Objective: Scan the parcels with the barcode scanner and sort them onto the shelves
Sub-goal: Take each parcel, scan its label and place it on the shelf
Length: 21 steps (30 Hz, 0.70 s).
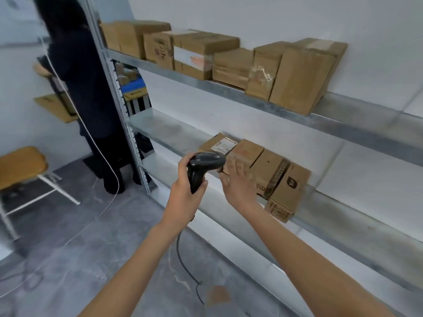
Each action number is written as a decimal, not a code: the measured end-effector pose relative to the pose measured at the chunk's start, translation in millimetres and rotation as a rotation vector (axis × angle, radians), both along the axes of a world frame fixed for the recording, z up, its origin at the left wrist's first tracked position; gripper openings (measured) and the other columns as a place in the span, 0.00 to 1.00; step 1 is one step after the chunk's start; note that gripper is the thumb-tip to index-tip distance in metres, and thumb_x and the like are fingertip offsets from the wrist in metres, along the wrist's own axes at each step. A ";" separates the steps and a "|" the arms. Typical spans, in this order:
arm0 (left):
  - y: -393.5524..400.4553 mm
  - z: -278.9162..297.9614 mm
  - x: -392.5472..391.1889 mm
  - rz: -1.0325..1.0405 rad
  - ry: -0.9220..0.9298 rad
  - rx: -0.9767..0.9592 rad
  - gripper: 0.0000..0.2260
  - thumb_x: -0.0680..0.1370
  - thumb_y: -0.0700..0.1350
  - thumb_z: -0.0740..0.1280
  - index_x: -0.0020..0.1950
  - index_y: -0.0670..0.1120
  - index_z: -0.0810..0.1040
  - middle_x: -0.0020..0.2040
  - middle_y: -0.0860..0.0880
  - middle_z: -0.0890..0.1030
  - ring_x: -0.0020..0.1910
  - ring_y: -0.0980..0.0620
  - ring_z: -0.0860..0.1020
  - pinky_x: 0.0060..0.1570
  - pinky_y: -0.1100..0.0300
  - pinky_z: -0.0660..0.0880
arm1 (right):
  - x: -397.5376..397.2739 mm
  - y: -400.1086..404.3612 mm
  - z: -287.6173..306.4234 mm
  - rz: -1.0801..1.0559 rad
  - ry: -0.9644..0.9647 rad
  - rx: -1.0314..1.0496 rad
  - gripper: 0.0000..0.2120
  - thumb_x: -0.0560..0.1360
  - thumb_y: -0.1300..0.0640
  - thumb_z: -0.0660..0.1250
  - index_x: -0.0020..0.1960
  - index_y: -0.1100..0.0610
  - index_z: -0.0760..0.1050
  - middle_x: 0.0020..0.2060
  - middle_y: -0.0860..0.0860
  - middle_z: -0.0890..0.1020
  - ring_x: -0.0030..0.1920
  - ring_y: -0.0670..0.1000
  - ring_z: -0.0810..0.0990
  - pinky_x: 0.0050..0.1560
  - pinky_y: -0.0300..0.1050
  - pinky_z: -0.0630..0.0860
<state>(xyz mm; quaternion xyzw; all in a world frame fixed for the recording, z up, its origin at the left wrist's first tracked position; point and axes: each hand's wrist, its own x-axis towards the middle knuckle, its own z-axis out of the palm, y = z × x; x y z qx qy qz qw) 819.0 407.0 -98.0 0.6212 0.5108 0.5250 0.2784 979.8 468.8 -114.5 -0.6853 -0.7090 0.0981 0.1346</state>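
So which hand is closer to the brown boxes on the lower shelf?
The right hand. Its open fingers reach out in front of the row of boxes on the lower shelf, while the left hand sits further left, gripping the scanner.

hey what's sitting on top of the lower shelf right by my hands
A row of brown cardboard parcels lies on the lower shelf. The barcode scanner and the right hand cover the row's near left corner, so nothing there can be made out.
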 end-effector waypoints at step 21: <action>240.6 -61.4 -87.0 0.123 0.096 -0.184 0.33 0.80 0.37 0.69 0.70 0.70 0.59 0.49 0.72 0.79 0.40 0.54 0.80 0.34 0.65 0.77 | -60.5 265.2 -100.4 0.014 -0.107 -0.193 0.26 0.85 0.46 0.46 0.81 0.54 0.51 0.81 0.56 0.54 0.81 0.60 0.46 0.77 0.66 0.48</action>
